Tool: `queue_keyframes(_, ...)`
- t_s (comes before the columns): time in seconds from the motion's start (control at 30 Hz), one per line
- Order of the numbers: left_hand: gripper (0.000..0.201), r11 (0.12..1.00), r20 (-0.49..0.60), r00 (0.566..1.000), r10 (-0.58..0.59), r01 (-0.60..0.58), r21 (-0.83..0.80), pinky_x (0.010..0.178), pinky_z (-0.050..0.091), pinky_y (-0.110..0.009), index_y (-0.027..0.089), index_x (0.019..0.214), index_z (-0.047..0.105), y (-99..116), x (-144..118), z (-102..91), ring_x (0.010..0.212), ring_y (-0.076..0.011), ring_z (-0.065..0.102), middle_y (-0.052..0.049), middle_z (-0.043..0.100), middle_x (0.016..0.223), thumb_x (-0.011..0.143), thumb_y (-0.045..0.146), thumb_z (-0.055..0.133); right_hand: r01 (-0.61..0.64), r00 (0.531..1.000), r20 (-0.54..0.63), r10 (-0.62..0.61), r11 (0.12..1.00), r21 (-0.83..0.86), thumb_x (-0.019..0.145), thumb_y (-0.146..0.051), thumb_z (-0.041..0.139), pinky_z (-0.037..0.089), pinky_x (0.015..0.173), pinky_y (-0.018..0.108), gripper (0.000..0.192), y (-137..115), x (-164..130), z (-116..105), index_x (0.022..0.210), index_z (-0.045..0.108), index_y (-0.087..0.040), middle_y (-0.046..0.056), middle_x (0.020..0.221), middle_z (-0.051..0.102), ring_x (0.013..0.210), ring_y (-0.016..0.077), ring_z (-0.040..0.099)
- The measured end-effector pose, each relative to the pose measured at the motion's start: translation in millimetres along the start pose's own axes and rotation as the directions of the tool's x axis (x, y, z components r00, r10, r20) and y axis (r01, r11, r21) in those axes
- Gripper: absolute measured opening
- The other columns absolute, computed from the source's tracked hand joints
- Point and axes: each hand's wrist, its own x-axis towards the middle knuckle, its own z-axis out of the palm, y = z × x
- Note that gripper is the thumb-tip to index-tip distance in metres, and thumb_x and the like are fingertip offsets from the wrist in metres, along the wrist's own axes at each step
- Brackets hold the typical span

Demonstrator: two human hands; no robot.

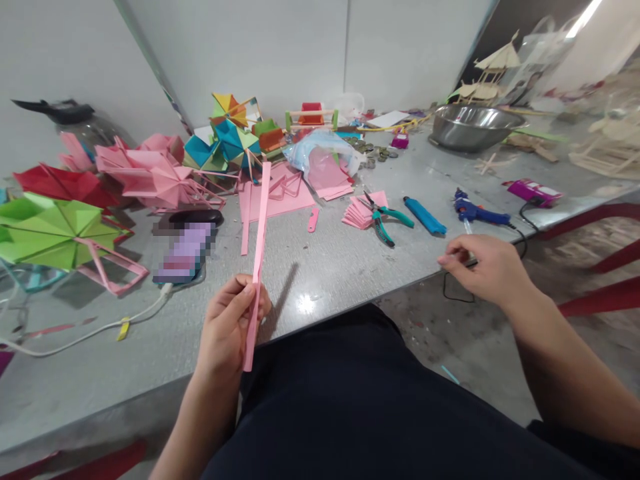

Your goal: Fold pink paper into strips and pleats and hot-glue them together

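A long, narrow folded strip of pink paper point(261, 230) stands nearly upright in my left hand point(233, 320), held between thumb and fingers near its lower end. My right hand point(483, 267) is raised at the table's front edge, thumb and fingertips drawn together in a pinch; whether anything small is between them is hidden. Just beyond it lies a blue glue gun point(480, 212) with a pale glue stick point(467, 227) pointing toward the hand. Another pink strip point(245, 227) lies on pink paper sheets point(293, 200), left of the held one.
Green-handled pliers point(387, 217) rest against small pink paper pieces point(356, 213), beside a blue folded pouch point(424, 215). Folded paper wheels point(50, 230) and a phone point(185, 252) on a white cable point(125, 325) occupy the left. A metal bowl point(473, 127) stands at back right.
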Motion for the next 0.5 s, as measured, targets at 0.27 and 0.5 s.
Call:
queue_keyframes(0.27,0.028,1.0,-0.002,1.0,0.002,-0.002,-0.008,0.055,0.038,-0.024,0.021,0.081,0.068,-1,-1,-1.1,0.059,-0.0113,0.047,0.001,0.056,0.067,0.084,0.038,0.089,0.042,0.981,-0.193,-0.027,0.996,0.075,0.098,-0.058,0.065,0.036,0.052,0.033,0.054,-2,-15,-9,0.057,0.052,-0.026,-0.002,0.047,0.046,0.044,0.0142,0.042)
queue_keyframes(0.5,0.027,1.0,0.013,1.0,0.019,-0.019,0.003,0.055,0.038,-0.025,0.021,0.08,0.068,-1,0,0.1,0.059,-0.0112,0.046,0.001,0.055,0.066,0.086,0.037,0.088,-0.313,0.704,-0.588,0.397,0.918,0.245,0.094,-0.049,0.064,0.045,0.06,0.035,0.029,-28,-54,22,0.078,0.062,-0.025,0.0,0.064,0.057,0.056,0.0186,0.056)
